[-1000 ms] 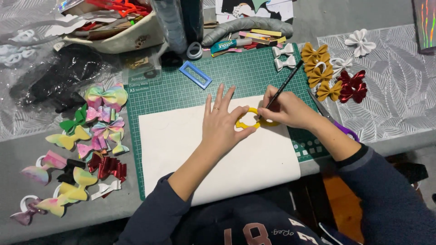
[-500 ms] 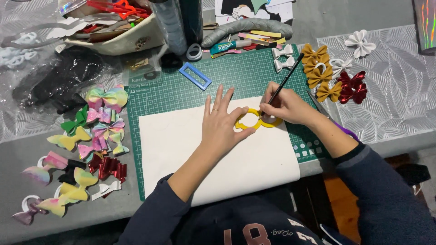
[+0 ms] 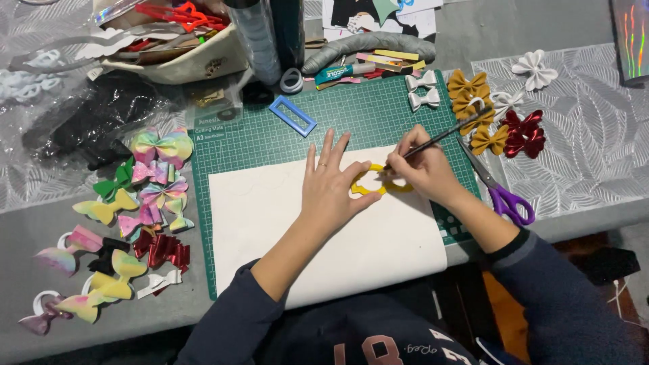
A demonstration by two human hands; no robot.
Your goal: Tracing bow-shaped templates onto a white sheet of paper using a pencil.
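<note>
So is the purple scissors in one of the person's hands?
No, the purple scissors lie on the table beside the right hand, which holds a thin black pen.

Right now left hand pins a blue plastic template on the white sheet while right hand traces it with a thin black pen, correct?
Not quite: the head view shows the plastic template is yellow, not blue. The left hand pins it on the white sheet while the right hand traces with the thin black pen.

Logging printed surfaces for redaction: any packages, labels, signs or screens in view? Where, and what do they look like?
Glue tube: lying above the green cutting mat, teal label, white cap end.
Printed paper sheets: top centre, white with dark shapes.
Dark panel: top right corner, black with rainbow streaks; screen or shiny sheet, cannot tell.
</note>
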